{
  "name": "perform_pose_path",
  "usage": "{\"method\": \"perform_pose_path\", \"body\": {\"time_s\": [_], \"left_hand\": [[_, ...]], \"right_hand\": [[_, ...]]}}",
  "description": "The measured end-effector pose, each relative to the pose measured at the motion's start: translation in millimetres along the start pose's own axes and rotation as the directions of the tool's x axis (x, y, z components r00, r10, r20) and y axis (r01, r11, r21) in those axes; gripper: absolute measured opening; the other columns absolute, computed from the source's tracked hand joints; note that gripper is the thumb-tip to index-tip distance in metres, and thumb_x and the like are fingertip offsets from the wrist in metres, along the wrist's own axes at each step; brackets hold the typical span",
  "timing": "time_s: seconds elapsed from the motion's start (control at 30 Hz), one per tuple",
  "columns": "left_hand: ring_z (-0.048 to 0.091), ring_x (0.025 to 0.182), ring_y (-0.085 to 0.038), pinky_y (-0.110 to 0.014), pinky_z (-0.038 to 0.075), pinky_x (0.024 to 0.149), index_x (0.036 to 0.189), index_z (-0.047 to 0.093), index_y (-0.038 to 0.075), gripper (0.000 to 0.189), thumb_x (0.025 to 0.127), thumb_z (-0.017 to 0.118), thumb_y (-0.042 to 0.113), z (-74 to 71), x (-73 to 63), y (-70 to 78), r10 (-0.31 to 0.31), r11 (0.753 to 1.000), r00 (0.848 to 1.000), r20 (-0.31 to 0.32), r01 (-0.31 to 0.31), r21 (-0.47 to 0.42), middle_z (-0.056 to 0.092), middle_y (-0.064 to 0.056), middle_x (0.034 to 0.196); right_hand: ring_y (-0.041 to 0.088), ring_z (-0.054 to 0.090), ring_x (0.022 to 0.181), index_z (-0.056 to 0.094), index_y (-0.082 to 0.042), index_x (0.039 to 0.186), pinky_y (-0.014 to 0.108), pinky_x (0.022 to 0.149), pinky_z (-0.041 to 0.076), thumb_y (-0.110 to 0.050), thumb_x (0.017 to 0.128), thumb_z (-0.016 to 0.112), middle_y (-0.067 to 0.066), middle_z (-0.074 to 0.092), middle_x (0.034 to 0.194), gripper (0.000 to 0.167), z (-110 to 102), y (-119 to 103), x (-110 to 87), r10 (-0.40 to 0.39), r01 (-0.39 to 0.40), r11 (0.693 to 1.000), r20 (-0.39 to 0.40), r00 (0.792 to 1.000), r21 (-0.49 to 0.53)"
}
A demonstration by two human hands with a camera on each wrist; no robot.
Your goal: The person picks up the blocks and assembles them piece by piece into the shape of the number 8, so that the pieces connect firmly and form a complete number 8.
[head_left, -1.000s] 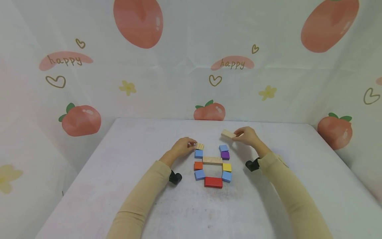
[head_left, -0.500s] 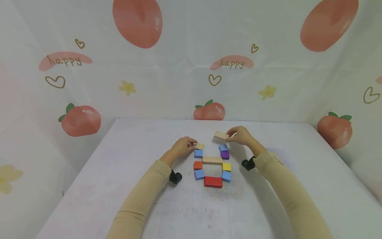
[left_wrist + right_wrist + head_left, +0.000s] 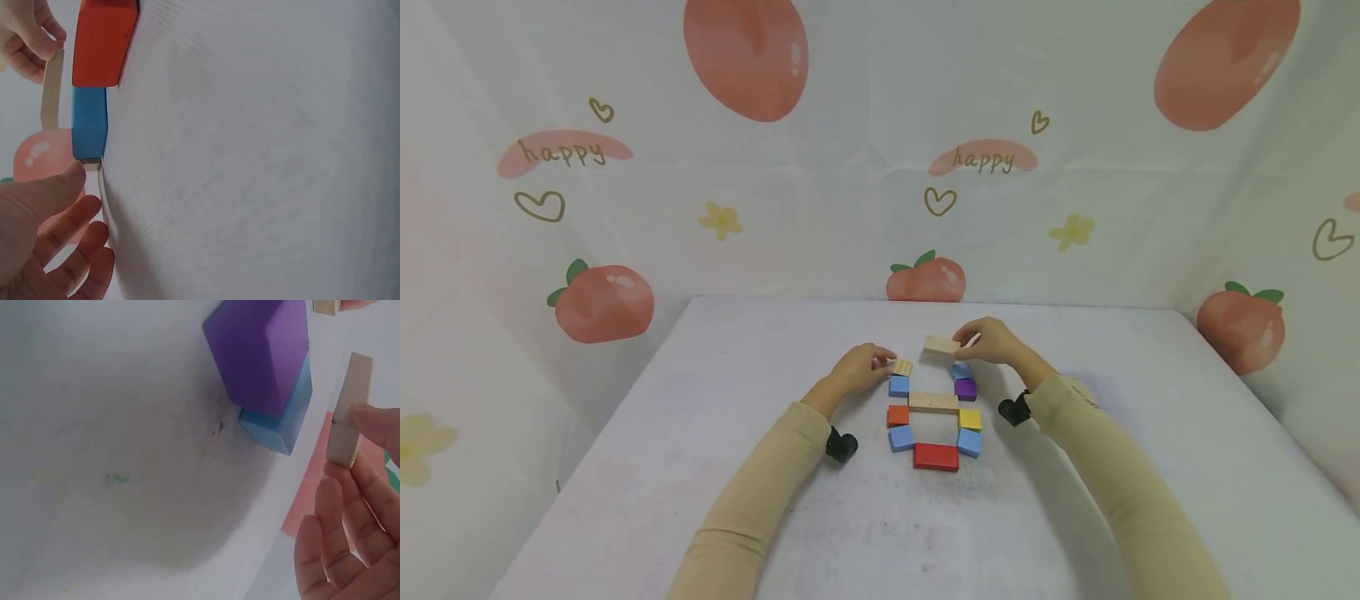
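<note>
My right hand [image 3: 992, 342] pinches a plain wooden block [image 3: 941, 345] by its right end, above the far end of the layout. In the right wrist view the thumb lies on one face of that block [image 3: 350, 412], fingers on the other side. At the far left of the layout, my left hand [image 3: 859, 368] has thumb and forefinger at a small striped wooden block [image 3: 902, 367], seeming to pinch its left end. Only a sliver of this striped block [image 3: 90, 165] shows in the left wrist view, behind a blue block [image 3: 89, 122].
Two columns of blocks stand here: blue [image 3: 899, 386], orange [image 3: 898, 416] and blue [image 3: 902, 438] left; blue [image 3: 961, 371], purple [image 3: 966, 389], yellow [image 3: 970, 419] and blue [image 3: 969, 443] right. A long wooden block [image 3: 933, 403] spans between; a red block [image 3: 936, 457] lies nearest.
My right hand has carried the plain wooden block leftward and slightly nearer, to between the far ends of the columns. My left hand has stayed at the striped block.
</note>
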State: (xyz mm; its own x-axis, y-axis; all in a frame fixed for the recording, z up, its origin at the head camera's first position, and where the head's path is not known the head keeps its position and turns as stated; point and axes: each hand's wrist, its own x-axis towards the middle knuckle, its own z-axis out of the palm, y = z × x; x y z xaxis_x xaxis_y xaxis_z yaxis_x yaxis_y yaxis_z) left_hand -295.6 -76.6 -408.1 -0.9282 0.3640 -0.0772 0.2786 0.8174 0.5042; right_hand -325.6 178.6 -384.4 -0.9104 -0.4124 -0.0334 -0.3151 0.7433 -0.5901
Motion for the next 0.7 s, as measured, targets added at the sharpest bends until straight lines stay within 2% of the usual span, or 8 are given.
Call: {"method": "perform_pose_path", "body": {"time_s": [0.2,0.7], "left_hand": [[0.058,0.099,-0.021,-0.035,0.047,0.089,0.122,0.062,0.012,0.031,0.091,0.059,0.016,-0.3,0.9,0.0,0.005,1.000,1.000,-0.002,-0.005,0.013,0.064,-0.010,0.112],[0.058,0.098,-0.022,-0.035,0.047,0.089,0.121,0.062,0.011,0.031,0.091,0.059,0.016,1.1,0.5,-0.6,0.016,1.000,1.000,-0.008,-0.016,0.012,0.063,-0.010,0.111]], "right_hand": [[0.029,0.066,0.090,0.066,0.002,0.105,0.036,0.078,0.053,-0.016,0.079,0.071,0.019,0.068,0.100,0.032,2.9,-3.7,3.9,-0.020,0.021,1.000,0.022,1.000,-0.005],[0.025,0.064,0.091,0.066,-0.001,0.105,0.034,0.080,0.052,-0.018,0.080,0.071,0.015,0.067,0.102,0.031,8.8,-7.6,10.6,0.036,-0.034,0.999,0.093,0.995,-0.023]]}}
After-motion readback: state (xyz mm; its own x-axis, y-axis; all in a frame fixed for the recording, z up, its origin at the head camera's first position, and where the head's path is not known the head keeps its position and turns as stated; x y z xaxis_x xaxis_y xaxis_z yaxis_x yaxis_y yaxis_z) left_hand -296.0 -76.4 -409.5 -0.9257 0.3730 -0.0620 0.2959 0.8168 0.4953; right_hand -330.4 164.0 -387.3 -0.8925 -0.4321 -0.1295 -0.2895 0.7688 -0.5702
